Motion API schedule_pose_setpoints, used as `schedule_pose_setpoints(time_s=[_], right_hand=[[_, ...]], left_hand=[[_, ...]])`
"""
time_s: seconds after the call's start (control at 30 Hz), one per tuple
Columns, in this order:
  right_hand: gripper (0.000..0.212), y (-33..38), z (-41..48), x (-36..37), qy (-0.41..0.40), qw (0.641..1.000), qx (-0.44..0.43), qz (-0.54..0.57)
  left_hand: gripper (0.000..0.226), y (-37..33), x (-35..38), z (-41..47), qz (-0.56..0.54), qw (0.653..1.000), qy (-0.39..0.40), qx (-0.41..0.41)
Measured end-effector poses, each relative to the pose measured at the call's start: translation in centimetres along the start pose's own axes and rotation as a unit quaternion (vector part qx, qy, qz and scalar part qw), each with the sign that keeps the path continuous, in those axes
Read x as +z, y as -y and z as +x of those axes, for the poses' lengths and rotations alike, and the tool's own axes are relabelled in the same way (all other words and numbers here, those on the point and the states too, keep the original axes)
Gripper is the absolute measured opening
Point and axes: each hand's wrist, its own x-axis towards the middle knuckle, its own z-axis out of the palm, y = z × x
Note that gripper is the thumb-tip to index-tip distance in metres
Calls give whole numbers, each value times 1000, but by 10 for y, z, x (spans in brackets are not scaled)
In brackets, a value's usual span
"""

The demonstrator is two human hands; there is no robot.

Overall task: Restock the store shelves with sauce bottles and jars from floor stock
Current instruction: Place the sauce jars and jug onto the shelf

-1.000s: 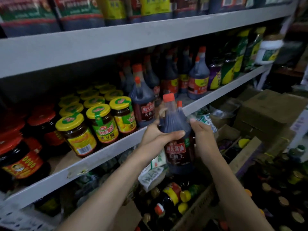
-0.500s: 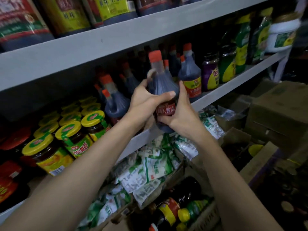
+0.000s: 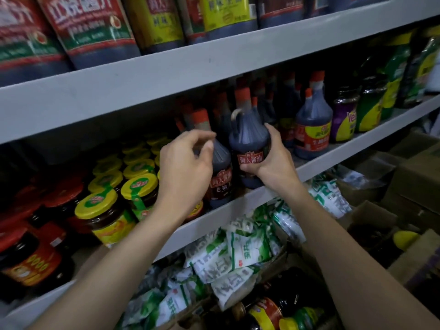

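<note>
The shelf (image 3: 238, 211) runs across the view and is already well filled. Yellow-lidded jars (image 3: 140, 186) stand packed on its left half, and a row (image 3: 312, 129) of dark, red-capped sauce bottles fills the middle and right. Cardboard boxes (image 3: 414, 182) sit on the floor at the right, and white-and-green packets (image 3: 238, 253) are heaped under the shelf. At the bottom edge, floor bottles (image 3: 269, 310) lie in a carton, not yet shelved.

The bottle (image 3: 248, 139) in hand is upright at the shelf's front lip, just beside a neighbour (image 3: 221, 175) of the same kind on its left. I cannot tell whether its base sits fully on the shelf or hangs a little over the edge. The right hand (image 3: 273, 160) grips it low on the right side, thumb across the foot of the label, fingers wrapped behind. The left hand (image 3: 188, 167) is off it, fingers loosely curled in front of the neighbour and holding nothing that I can see.

I judge this bottle nearly placed: it wants a push back into line and a release. Much of the shelf looks stocked, yet the floor bottles show there is more to bring up.
</note>
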Motion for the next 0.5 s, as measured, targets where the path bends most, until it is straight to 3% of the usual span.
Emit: schedule_pose_setpoints(time_s=[0.1, 0.3, 0.5], right_hand=[[107, -7, 5, 8, 22, 1000, 17, 12], [103, -21, 10, 7, 103, 989, 51, 92], [104, -20, 1, 13, 94, 990, 67, 80]], left_hand=[[17, 11, -14, -7, 38, 999, -15, 33], [11, 39, -35, -27, 220, 967, 1, 130], [17, 65, -63, -40, 288, 949, 43, 125]])
